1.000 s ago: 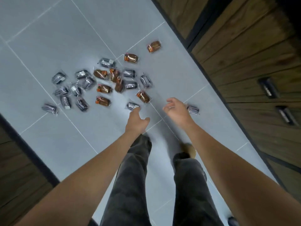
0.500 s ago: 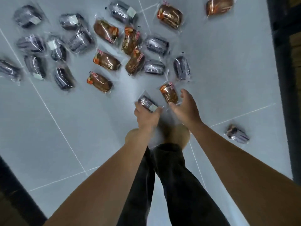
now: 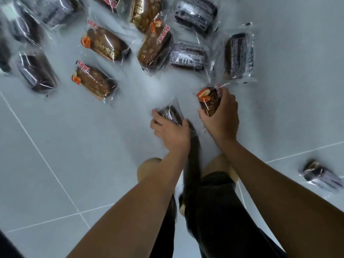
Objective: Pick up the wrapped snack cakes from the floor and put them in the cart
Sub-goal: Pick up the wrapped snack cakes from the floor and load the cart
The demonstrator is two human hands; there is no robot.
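Observation:
Several wrapped snack cakes lie scattered on the pale tiled floor [image 3: 55,155], some brown with orange labels, some dark. My left hand [image 3: 170,130] grips a dark wrapped cake [image 3: 170,114] low at the floor. My right hand [image 3: 221,118] grips a brown cake with an orange label [image 3: 209,101]. Close beyond them lie another brown cake [image 3: 93,81] and a dark cake [image 3: 239,55]. A lone dark cake [image 3: 320,175] lies off to the right. No cart is in view.
My legs in dark trousers [image 3: 214,211] and my feet stand just below the hands. Tile seams cross the floor at left and right. A dark edge [image 3: 7,246] shows at the bottom left corner.
I have bent lower, so the cakes look much larger. Both hands have closed round the cakes they were reaching for half a second ago.

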